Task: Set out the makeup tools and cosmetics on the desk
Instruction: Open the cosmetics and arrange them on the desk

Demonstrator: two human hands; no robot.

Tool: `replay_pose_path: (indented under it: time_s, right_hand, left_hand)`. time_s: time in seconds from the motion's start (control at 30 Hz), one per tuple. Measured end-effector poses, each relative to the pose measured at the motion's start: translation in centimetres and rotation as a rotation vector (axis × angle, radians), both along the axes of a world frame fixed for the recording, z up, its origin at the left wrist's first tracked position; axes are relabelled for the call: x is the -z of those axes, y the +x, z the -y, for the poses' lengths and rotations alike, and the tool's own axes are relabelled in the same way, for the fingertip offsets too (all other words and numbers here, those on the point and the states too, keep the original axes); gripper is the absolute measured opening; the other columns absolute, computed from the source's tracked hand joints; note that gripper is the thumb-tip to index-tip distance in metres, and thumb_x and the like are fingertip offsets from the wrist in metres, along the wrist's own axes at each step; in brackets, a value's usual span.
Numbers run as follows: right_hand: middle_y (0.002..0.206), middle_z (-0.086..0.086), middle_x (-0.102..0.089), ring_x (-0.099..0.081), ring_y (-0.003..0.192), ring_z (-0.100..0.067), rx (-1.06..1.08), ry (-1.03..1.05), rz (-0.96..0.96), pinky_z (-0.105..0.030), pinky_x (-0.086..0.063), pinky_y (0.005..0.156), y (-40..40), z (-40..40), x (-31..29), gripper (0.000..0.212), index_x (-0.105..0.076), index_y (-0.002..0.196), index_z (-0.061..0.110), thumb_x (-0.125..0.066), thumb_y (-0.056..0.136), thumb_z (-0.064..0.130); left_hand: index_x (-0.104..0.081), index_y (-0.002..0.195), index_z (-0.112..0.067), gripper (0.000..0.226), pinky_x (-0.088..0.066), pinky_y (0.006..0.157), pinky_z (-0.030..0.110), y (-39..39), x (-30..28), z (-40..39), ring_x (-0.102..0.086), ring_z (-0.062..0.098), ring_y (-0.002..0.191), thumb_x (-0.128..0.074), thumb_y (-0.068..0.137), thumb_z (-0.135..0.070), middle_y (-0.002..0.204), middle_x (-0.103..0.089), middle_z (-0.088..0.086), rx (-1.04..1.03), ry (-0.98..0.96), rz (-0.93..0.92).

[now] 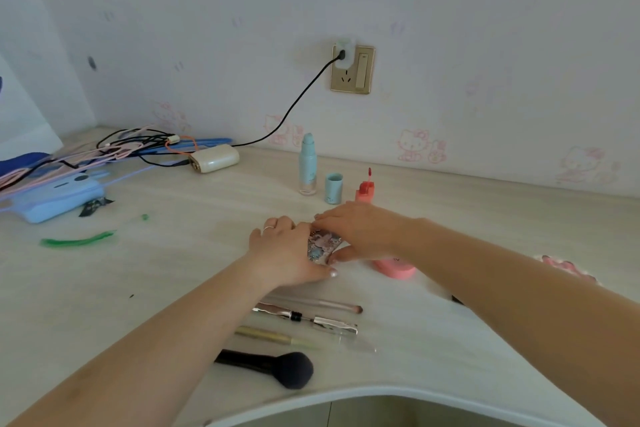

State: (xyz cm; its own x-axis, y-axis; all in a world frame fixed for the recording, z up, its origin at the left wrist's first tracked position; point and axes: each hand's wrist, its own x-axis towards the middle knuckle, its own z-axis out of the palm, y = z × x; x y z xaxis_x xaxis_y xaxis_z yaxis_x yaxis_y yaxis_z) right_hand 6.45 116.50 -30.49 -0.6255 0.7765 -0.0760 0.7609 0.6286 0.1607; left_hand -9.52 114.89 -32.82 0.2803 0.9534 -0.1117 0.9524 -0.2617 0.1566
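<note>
We count four slender tools near the desk (138, 288) edge: three brushes or pens (311, 321) and one black powder brush (273, 368), long axes left-right, heads right. At desk centre, our left hand (287, 253) and right hand (363, 230) both grip one patterned compact (322, 245).

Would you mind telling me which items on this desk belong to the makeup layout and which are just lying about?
Part of the job:
patterned compact, held by left hand and right hand
blue tube and its cap
lip gloss
pink jar
black powder brush
small brushes

Lying about:
cables
white charger
blue power bank
</note>
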Motion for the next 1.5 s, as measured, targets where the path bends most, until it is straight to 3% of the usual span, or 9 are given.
replay_pose_path:
  time_s: [0.3,0.47,0.6,0.73,0.87,0.93,1.0,1.33,1.5]
  right_hand:
    - [0.128,0.001,-0.056,-0.05,0.119,-0.02,0.043,-0.064,-0.183,-0.038,-0.036,0.098,-0.6,-1.7,1.5,0.059,-0.045,0.132,0.023,-0.061,0.082,0.05]
    - [0.119,-0.005,-0.054,-0.053,0.108,-0.022,0.124,-0.107,-0.322,-0.037,-0.043,0.091,-1.6,-1.5,0.7,0.057,-0.043,0.134,0.026,-0.058,0.085,0.05]
    - [0.118,-0.003,-0.05,-0.053,0.109,-0.021,0.27,-0.096,-0.62,-0.035,-0.042,0.094,-1.1,0.1,-2.7,0.056,-0.04,0.137,0.03,-0.046,0.088,0.057]
    - [0.108,0.002,-0.043,-0.053,0.105,-0.021,0.316,-0.083,-0.786,-0.038,-0.044,0.095,-1.0,2.4,-5.8,0.057,-0.037,0.14,0.034,-0.04,0.089,0.06]
    - [0.106,-0.007,-0.055,-0.056,0.098,-0.019,0.35,-0.074,-0.856,-0.031,-0.047,0.083,0.8,5.0,-7.5,0.056,-0.04,0.137,0.032,-0.034,0.089,0.061]
    - [0.097,-0.008,-0.058,-0.058,0.086,-0.011,0.356,-0.067,-0.874,-0.014,-0.043,0.063,2.1,6.3,-8.3,0.046,-0.052,0.122,0.027,-0.035,0.091,0.057]
    - [0.082,-0.006,-0.056,-0.054,0.065,-0.008,0.394,-0.051,-0.831,-0.014,-0.036,0.05,3.7,7.3,-9.0,0.041,-0.059,0.097,0.02,-0.036,0.093,0.054]
    - [0.106,-0.005,-0.067,-0.06,0.1,-0.022,0.646,-0.134,-0.534,-0.036,-0.047,0.091,10.8,9.3,-9.4,0.066,-0.064,0.105,0.013,-0.023,0.092,0.063]
    - [0.107,-0.009,-0.068,-0.064,0.095,-0.024,0.779,-0.228,-0.654,-0.034,-0.05,0.084,13.2,9.0,-9.5,0.068,-0.065,0.106,0.01,-0.023,0.093,0.062]
  left_hand:
    - [-0.057,0.114,-0.038,0.074,-0.041,0.098,0.046,-2.3,-0.4,-2.0,-0.055,0.018,0.109,-0.056,0.046,-0.069,0.111,-0.061,-0.007,0.012,-0.085,0.204]
    - [-0.054,0.128,-0.021,0.07,-0.039,0.096,0.021,-4.8,-1.7,-1.9,-0.054,0.009,0.111,-0.08,0.064,-0.03,0.125,-0.057,-0.004,-0.002,-0.07,0.579]
    - [-0.051,0.129,-0.024,0.059,-0.037,0.096,0.022,-4.6,-3.5,-0.9,-0.052,0.006,0.117,-0.076,0.075,-0.031,0.124,-0.056,-0.006,-0.152,0.208,0.958]
    - [-0.047,0.128,-0.023,0.052,-0.043,0.101,0.034,-0.9,-4.8,1.4,-0.062,0.008,0.11,-0.06,0.085,-0.047,0.119,-0.065,-0.007,-0.167,-0.079,1.525]
    - [-0.052,0.127,-0.03,0.04,-0.047,0.097,0.038,3.7,-6.1,3.4,-0.064,0.013,0.109,-0.04,0.094,-0.049,0.121,-0.066,-0.001,-0.02,-0.186,1.778]
    - [-0.052,0.126,-0.023,0.041,-0.049,0.096,0.04,5.9,-6.5,4.4,-0.064,0.017,0.109,-0.037,0.096,-0.046,0.119,-0.066,0.005,0.007,-0.187,1.849]
    - [-0.052,0.122,-0.012,0.043,-0.045,0.102,0.047,8.2,-6.8,5.3,-0.061,0.029,0.111,-0.035,0.098,-0.044,0.115,-0.064,0.019,-0.006,-0.211,1.888]
    - [-0.058,0.107,-0.012,0.035,-0.059,0.066,0.029,16.8,-6.9,7.2,-0.071,0.016,0.088,-0.035,0.1,-0.037,0.103,-0.07,0.013,-0.236,-0.515,1.985]
    - [-0.058,0.101,-0.008,0.033,-0.058,0.068,0.042,19.1,-6.7,6.5,-0.068,0.02,0.071,-0.039,0.099,-0.034,0.082,-0.069,0.012,-0.323,-0.648,2.038]
